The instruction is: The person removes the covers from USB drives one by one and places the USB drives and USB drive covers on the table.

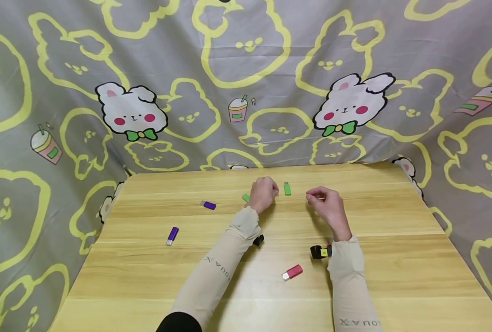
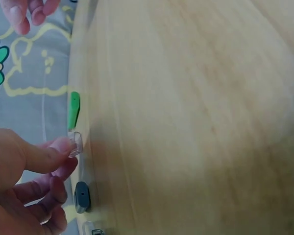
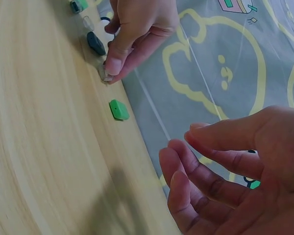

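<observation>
At the far part of the table my left hand (image 1: 263,193) pinches a small clear cap (image 2: 75,144) between thumb and fingertip. Just right of it lies a green USB stick (image 1: 287,188). A dark USB stick (image 3: 95,43) rests close to the same hand, which hides it in the head view. Another green USB stick (image 1: 246,197) is partly covered by the left hand. My right hand (image 1: 330,208) hovers to the right of the green stick, its fingers loosely bent, with nothing between them.
Two purple USB sticks (image 1: 208,205) lie on the left of the wooden table (image 1: 121,276). A red USB stick (image 1: 292,273) is between the forearms. Behind the table hangs a patterned grey curtain (image 1: 179,60).
</observation>
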The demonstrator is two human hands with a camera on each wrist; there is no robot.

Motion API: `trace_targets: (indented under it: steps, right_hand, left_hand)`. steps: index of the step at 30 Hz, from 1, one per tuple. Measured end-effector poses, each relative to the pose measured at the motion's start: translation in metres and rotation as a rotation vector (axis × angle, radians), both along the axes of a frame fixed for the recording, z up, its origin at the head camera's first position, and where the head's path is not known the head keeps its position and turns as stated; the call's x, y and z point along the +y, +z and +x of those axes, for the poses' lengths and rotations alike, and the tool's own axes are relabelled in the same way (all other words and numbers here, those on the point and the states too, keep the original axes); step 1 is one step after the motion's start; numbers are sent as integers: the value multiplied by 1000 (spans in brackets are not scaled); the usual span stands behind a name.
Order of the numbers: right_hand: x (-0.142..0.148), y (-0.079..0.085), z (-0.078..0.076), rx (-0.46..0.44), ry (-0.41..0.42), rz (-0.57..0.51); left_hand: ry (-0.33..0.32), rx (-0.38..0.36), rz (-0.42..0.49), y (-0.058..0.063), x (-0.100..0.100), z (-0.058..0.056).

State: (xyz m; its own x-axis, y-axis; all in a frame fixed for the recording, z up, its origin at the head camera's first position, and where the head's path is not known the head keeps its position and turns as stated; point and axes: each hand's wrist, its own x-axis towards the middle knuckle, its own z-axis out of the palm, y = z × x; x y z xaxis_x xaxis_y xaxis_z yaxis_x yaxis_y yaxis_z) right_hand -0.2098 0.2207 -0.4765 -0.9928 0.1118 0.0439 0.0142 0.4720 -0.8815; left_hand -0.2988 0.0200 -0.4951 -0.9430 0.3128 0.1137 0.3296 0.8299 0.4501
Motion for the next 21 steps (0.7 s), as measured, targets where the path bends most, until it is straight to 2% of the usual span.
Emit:
trace_targets:
  steps: [3,6,14,21]
  right_hand:
    - [-2,1,-1,6,0,17]
    - [-4,0,-1,9,3,30]
    - [-8,-2,-2,20,12,43]
    - [-11,0,-2,39,21,46]
  left_hand:
    - [9,13,-4,0,-1,0]
    - [8,22,33,-2,-3,1]
    - [11,40,325,4,-31,5]
    - [59,34,524,17,-68,22]
